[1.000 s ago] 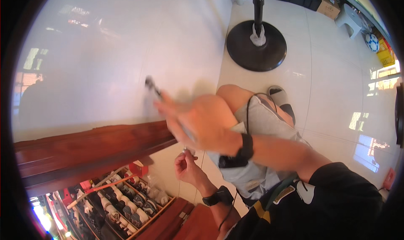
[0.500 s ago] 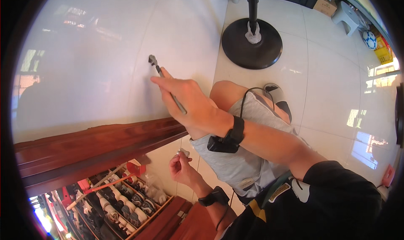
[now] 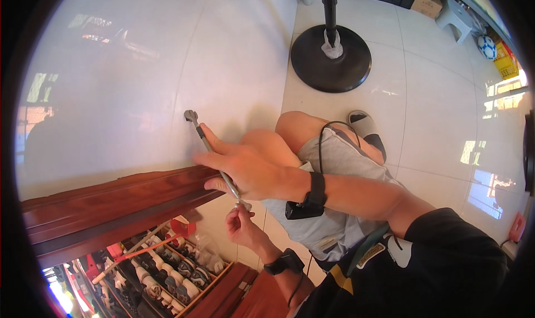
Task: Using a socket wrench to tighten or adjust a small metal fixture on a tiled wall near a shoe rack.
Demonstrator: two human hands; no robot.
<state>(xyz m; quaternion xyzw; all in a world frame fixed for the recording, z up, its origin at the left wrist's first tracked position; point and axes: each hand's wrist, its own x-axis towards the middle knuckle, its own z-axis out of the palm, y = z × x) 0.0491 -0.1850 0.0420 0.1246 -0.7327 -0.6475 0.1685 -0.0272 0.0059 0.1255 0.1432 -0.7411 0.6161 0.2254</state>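
The half-open right hand [image 3: 251,164] holds a wrench [image 3: 205,142] loosely, so it could slip. Below, the left hand [image 3: 243,229] pinches a pale piece [image 3: 244,205].

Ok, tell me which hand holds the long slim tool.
The right hand, the upper one in the picture, holds the slim metal tool; the left hand, lower down, pinches a small pale piece.

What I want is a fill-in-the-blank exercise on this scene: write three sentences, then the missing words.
The slim grey metal tool is held in the person's ____ hand.
Just behind that hand, a black strap circles the ____.
The round blue-and-white ball sits beside the ____ plastic crate.

Missing words: right; wrist; yellow.
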